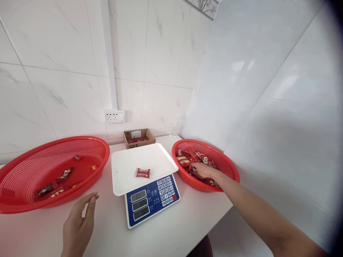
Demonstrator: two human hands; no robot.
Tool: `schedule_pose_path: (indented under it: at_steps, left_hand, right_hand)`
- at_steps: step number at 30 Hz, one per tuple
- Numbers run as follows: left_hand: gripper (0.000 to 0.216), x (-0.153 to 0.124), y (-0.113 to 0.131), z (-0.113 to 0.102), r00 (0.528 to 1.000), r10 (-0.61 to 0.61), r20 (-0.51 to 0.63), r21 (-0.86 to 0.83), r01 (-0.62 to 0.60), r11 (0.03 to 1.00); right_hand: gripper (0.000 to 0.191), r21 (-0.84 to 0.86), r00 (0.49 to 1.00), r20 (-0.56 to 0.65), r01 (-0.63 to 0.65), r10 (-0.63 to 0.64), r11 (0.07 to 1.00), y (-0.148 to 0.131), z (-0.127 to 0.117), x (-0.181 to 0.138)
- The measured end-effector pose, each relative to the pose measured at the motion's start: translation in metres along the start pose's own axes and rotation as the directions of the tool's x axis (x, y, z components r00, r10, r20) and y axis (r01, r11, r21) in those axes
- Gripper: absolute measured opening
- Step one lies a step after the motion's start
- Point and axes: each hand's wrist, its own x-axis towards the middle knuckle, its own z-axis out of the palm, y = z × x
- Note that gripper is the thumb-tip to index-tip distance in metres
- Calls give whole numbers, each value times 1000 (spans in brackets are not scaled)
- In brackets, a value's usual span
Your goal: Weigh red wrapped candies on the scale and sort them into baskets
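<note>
Near the right edge of the table [187,214], a heap of red wrapped sweets [204,159] is lying inside the right basket [233,171], and the right hand [202,170] is reaching over the rim with its fingers down among them; whether they are gripping anything I cannot tell, as the fingertips are not showing clearly. Those sweets are pointing every way, sharing no axis. One single packet [143,173] is resting on the white pan [142,157] of the scale [177,205], nearer the pan's front edge, lying flat with its long axis running roughly side to side and its crimped ends pointing left and right. The scale is standing between the two baskets, its keypad and displays facing the person, presumably for easy reading and reach. In front of the left basket [100,146], the left hand [79,225] is hovering open, loosely curled, with nothing showing in it. A few loose packets [65,175] are lying scattered in that basket. Behind the pan, a cardboard box [134,145] is standing toward the table's back edge.
</note>
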Motion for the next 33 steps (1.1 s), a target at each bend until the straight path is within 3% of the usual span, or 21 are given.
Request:
schedule_pose_path:
  at_steps: [3,6,10,15,18,22,26,29,33]
  left_hand:
    - [35,0,-1,1,999,-24,24,12,24,1000]
    - [34,0,-3,3,1000,13,22,3,-13,1000]
    - [34,0,-3,4,999,44,21,0,-44,999]
    - [34,1,-1,1,999,-22,35,-15,22,1000]
    - [36,1,-1,1,998,-42,45,-32,44,999]
    - [36,0,-4,3,999,-13,38,-57,15,998]
    - [36,-1,-3,4,999,39,32,-81,-37,996]
    - [37,-2,0,3,998,39,47,-94,-35,995]
    - [38,-2,-1,2,998,11,64,-93,-5,996]
  right_hand:
    - [36,-90,985,173,31,-15,995,-3,-15,11]
    - [49,-123,991,132,45,-28,991,-10,-16,21]
    - [80,-191,985,171,57,-24,980,-21,7,27]
    - [55,-201,991,133,19,8,980,-29,20,36]
    - [43,-167,997,82,-2,15,986,-27,8,44]
    - [41,-59,999,-8,39,-39,997,-31,-15,49]
    - [42,63,984,-84,160,-154,985,-61,-28,46]
    - [44,146,957,-129,279,-261,949,-95,-24,42]
    - [52,144,945,-54,327,-322,934,-125,-10,37]
